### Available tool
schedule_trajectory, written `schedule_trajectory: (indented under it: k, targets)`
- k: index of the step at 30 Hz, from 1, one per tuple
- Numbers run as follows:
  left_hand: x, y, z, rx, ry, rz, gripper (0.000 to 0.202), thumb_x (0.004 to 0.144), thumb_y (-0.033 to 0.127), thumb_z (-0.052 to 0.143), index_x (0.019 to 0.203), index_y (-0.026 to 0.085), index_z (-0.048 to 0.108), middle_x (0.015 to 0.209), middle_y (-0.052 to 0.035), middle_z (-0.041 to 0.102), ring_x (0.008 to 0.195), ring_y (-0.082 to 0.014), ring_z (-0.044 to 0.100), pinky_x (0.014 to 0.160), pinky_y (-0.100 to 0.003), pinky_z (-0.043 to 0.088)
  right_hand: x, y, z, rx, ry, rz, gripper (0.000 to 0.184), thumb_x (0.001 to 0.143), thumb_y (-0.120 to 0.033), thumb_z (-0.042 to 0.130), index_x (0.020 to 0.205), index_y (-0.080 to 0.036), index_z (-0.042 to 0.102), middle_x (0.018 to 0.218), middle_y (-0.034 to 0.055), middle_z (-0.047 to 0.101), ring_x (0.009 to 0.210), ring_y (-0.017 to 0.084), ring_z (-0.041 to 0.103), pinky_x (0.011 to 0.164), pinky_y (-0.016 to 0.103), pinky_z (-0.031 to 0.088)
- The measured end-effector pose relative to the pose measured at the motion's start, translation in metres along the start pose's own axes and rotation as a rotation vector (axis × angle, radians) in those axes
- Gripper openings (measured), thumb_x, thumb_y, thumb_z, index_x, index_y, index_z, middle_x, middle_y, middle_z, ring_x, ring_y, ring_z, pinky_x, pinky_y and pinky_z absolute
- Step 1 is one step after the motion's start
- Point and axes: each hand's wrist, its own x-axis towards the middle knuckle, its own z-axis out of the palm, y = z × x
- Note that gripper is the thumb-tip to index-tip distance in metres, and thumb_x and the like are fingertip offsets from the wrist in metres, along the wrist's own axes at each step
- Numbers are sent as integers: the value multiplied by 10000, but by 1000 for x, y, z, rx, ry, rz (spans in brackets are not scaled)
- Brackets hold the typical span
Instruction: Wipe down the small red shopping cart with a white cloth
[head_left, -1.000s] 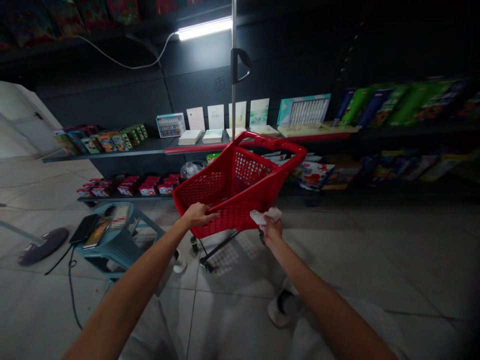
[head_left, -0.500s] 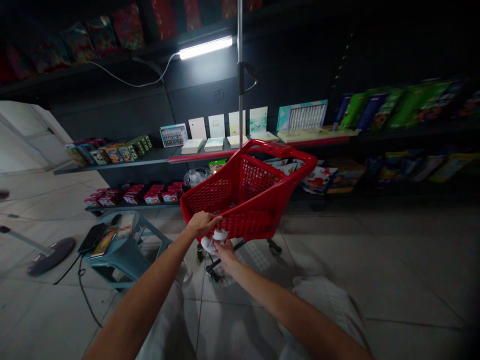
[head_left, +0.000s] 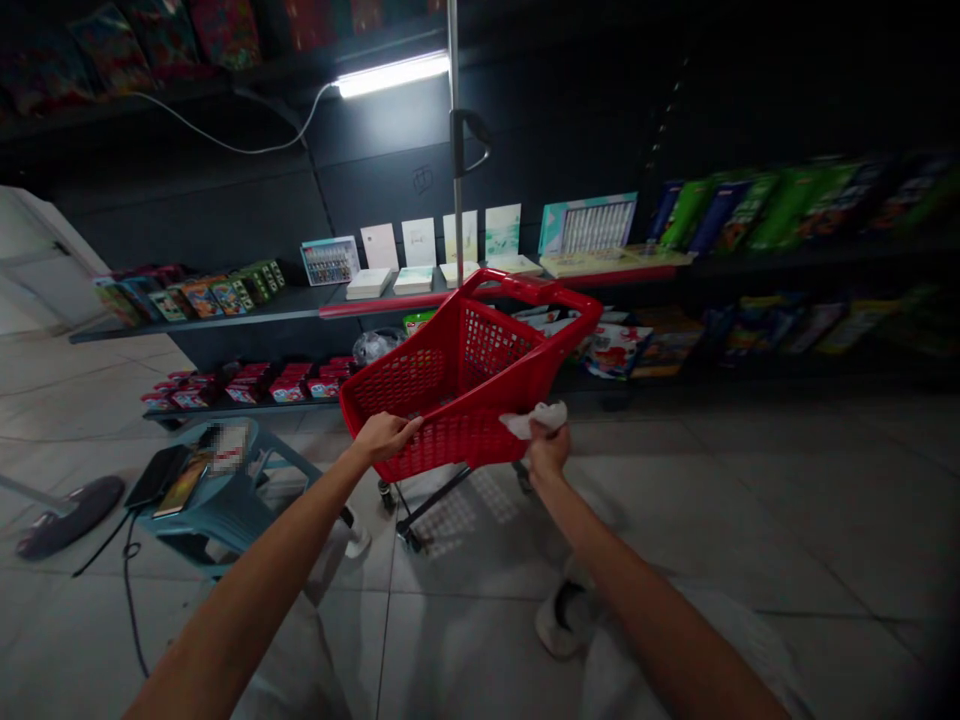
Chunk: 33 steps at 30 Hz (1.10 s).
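Note:
A red plastic shopping cart (head_left: 450, 440) stands on the tiled floor in front of me, its handle toward the shelves on the right. My left hand (head_left: 384, 436) is closed over the near rim of its basket, thumb pointing right. Bunched in my right hand (head_left: 549, 448) is a white cloth or tissue (head_left: 541, 418), which lies against the outside of the basket near its right end. The inner fingers of the right hand are partly hidden by the cloth.
Dark shelves (head_left: 300, 305) behind the cart carry books, marker sets, small boxes and bagged goods. A blue stool (head_left: 225, 505) with items on it stands at the left, a cable (head_left: 131, 590) trailing down beside it. A round pole base (head_left: 71, 517) sits further left.
My right hand has moved right and up with the white cloth along the cart's outer side. My left hand stays on the rim. The whole view has shifted slightly.

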Motion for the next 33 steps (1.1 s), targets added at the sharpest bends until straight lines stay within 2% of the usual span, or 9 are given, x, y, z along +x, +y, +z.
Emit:
schedule_trajectory:
  k: [3, 7, 9, 12, 14, 18, 22, 27, 33]
  targets:
    - [-1, 3, -3, 30, 5, 20, 773, 1020, 693, 232, 760, 189, 756, 674, -71, 694, 653, -174, 630, 630, -270, 349, 33, -27, -20, -89, 121, -120, 522, 747, -454, 634, 1186, -173, 613, 1218, 133, 693, 1083, 250, 666, 982, 408, 522]
    - [-4, 6, -7, 73, 4, 27, 770, 1007, 712, 260, 731, 186, 749, 651, -71, 679, 628, -172, 612, 620, -276, 335, 34, -71, -11, -211, 119, -348, 507, 827, -383, 580, 1272, -138, 581, 1298, 189, 643, 1219, 286, 607, 1081, 455, 458]
    - [-6, 7, -8, 73, -2, 28, 764, 1004, 716, 270, 739, 189, 756, 649, -71, 677, 634, -173, 617, 619, -274, 332, 19, -93, 4, -235, -5, -511, 501, 883, -324, 521, 1345, -134, 557, 1355, 196, 609, 1301, 280, 559, 1124, 456, 426]
    - [-8, 5, -7, 76, 9, 12, 771, 1000, 723, 267, 743, 191, 763, 645, -74, 674, 649, -177, 629, 619, -272, 331, -13, -119, 27, -297, -340, -745, 446, 937, -221, 434, 1351, -168, 590, 1388, 163, 602, 1360, 259, 508, 1172, 453, 380]
    - [-10, 3, -6, 72, 16, 8, 778, 1002, 724, 254, 752, 195, 767, 636, -71, 671, 649, -177, 632, 618, -272, 331, -35, -130, 39, -384, -516, -835, 449, 940, -163, 414, 1342, -189, 611, 1388, 136, 610, 1371, 253, 483, 1192, 450, 349]
    - [-12, -5, -4, 85, 28, 36, 773, 1018, 696, 241, 736, 200, 762, 624, -67, 671, 618, -172, 618, 604, -281, 305, -66, -140, 54, -613, -650, -919, 361, 938, -155, 473, 1243, -175, 665, 1277, 136, 650, 1299, 286, 477, 1182, 452, 304]
    - [-14, -16, -6, 112, 27, 58, 766, 1029, 672, 245, 728, 193, 762, 621, -72, 672, 585, -161, 594, 593, -285, 283, -75, -144, 58, -727, -717, -958, 273, 912, -156, 514, 1132, -168, 676, 1164, 140, 665, 1179, 298, 506, 1090, 435, 337]
    - [-18, -37, -9, 137, 47, 70, 748, 1029, 667, 257, 763, 196, 774, 644, -72, 686, 599, -160, 600, 594, -281, 284, -65, -150, 47, -765, -766, -1016, 195, 896, -154, 518, 1016, -177, 670, 1091, 120, 660, 1138, 284, 510, 1052, 401, 356]
    - [-23, -52, -13, 207, 45, 143, 725, 1044, 614, 264, 713, 184, 745, 682, -96, 716, 581, -150, 576, 591, -285, 281, -34, -164, 23, -796, -653, -1020, 225, 897, -144, 493, 1039, -176, 664, 1151, 130, 657, 1194, 288, 503, 1104, 404, 342]
